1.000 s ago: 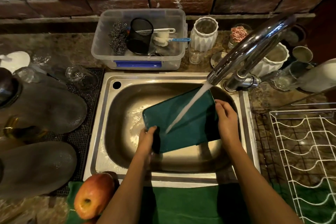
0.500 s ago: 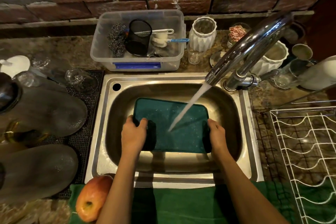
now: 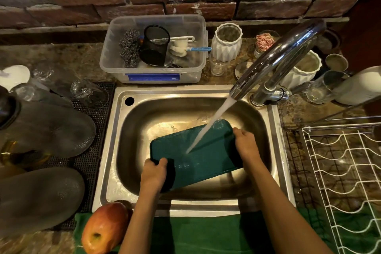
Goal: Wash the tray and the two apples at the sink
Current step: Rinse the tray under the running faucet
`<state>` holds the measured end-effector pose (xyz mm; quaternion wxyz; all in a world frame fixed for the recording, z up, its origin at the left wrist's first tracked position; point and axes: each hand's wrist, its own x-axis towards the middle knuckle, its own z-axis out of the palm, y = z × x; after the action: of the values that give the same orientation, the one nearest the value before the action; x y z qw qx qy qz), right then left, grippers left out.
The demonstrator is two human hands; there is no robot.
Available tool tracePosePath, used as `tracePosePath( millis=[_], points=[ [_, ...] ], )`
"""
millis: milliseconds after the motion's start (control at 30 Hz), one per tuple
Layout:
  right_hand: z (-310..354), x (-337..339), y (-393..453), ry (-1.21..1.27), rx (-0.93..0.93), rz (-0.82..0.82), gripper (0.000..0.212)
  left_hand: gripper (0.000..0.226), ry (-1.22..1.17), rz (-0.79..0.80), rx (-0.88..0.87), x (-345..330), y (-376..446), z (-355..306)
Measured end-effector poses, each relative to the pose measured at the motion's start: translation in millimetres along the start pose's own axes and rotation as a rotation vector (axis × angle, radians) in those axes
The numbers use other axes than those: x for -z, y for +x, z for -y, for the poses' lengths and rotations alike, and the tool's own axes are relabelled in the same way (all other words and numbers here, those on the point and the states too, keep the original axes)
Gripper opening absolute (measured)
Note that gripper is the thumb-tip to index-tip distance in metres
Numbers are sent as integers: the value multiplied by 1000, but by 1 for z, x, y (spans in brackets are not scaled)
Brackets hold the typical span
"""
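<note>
A dark green rectangular tray (image 3: 198, 156) is held tilted inside the steel sink (image 3: 115, 150), its right end raised. My left hand (image 3: 154, 173) grips its near left corner. At the tray's right edge my right hand (image 3: 245, 144) grips the raised end. Water runs from the chrome tap (image 3: 276, 57) onto the middle of the tray. One red-yellow apple (image 3: 105, 229) lies on a green towel (image 3: 206, 233) at the sink's front left. A second apple is not in view.
A clear plastic tub (image 3: 153, 51) with scourers and brushes stands behind the sink. Overturned glass dishes (image 3: 47, 128) lie on a black mat at the left. A white wire rack (image 3: 346, 181) is at the right. White vases and glasses crowd the tap's base.
The tray has swung from tilted to level and back to tilted with its right end up. My left hand moved down and toward me; my right hand moved up and right.
</note>
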<state>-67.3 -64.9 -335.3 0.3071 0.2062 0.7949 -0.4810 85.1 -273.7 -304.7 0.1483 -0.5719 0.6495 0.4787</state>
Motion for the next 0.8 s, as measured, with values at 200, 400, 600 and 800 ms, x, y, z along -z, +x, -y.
tracePosePath(
  millis=[200, 400, 600, 800],
  points=[
    [27, 20, -13, -129, 175, -89, 40, 37, -46, 96, 67, -22, -8, 6],
    [31, 35, -28, 68, 395, -151, 31, 31, -231, 154, 85, -33, -13, -6],
    [10, 37, -32, 300, 409, -125, 33, 32, -433, 99, -30, -30, -9, -14],
    [-15, 26, -25, 427, 257, -106, 37, 45, -410, -54, -282, -14, -18, -34]
  ],
)
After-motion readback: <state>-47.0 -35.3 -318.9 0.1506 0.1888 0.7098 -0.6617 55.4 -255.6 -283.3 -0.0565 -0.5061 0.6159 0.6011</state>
